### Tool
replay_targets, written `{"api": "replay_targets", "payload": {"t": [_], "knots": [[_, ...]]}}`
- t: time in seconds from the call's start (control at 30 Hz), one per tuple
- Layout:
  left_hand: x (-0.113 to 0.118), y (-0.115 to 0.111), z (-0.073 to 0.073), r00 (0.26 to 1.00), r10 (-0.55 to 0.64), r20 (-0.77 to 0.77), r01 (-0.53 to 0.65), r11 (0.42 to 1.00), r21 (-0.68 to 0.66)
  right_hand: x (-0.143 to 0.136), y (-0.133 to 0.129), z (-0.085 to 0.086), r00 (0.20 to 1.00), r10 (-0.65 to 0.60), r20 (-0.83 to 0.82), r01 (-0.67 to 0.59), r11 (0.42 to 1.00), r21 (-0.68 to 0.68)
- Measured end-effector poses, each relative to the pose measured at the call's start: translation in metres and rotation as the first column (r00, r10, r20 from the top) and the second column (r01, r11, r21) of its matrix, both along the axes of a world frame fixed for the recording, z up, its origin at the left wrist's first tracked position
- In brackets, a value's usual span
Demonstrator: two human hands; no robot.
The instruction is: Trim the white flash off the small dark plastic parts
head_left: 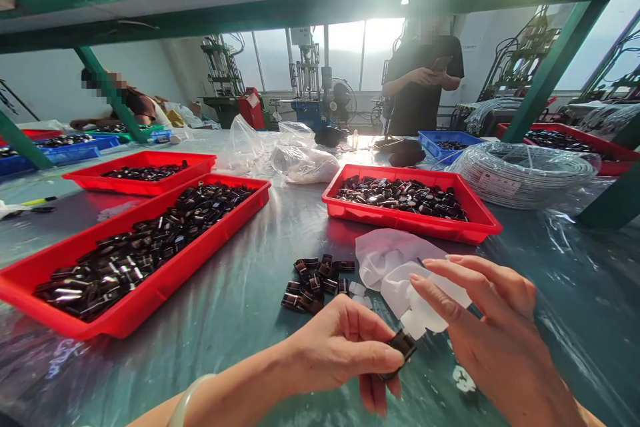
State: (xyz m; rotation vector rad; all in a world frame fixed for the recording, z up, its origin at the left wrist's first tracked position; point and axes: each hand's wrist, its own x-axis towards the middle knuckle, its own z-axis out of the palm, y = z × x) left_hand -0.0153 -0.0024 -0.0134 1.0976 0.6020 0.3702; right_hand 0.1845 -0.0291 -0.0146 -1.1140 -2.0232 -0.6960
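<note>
My left hand [345,347] pinches a dark glossy rectangular piece [401,345] between thumb and fingers. To its right, my right hand [495,320] is raised with its fingers spread, over a white plastic bag [385,253] and small white pieces [416,321]. Nothing shows between those fingers. A loose pile of dark pieces [313,283] lies on the table just beyond my left hand, with a few whitish squares [359,293] beside it.
Red trays of dark parts stand at the left [200,267] and beyond the bag [410,220]. A wrapped cable coil [523,173] lies at right. A green shelf frame [555,73] crosses overhead. A person [425,80] stands across the table; another is at far left.
</note>
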Motion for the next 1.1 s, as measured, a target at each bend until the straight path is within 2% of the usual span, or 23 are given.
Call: {"api": "replay_targets", "payload": {"t": [0.23,0.47,0.83,1.1], "knots": [[0.0006,0.0004,-0.001,1.0,0.011,-0.007,-0.011,1.0,0.005,0.0041,0.0003,-0.0018,0.998,-0.01,0.062,0.008,0.999,0.032],[0.0011,0.0001,0.0048,0.999,0.015,-0.032,-0.014,1.0,0.016,0.001,0.0013,-0.0032,1.0,-0.001,-0.011,0.001,1.0,0.02],[-0.0004,-0.0007,0.0061,1.0,0.013,-0.029,-0.013,1.0,0.004,0.0025,-0.0019,0.0026,0.999,0.042,-0.018,-0.043,0.998,-0.035],[0.0012,-0.0013,0.0061,1.0,-0.001,-0.028,0.001,1.0,0.004,0.0044,0.0,-0.0006,0.999,0.043,0.022,-0.043,0.999,0.008]]}}
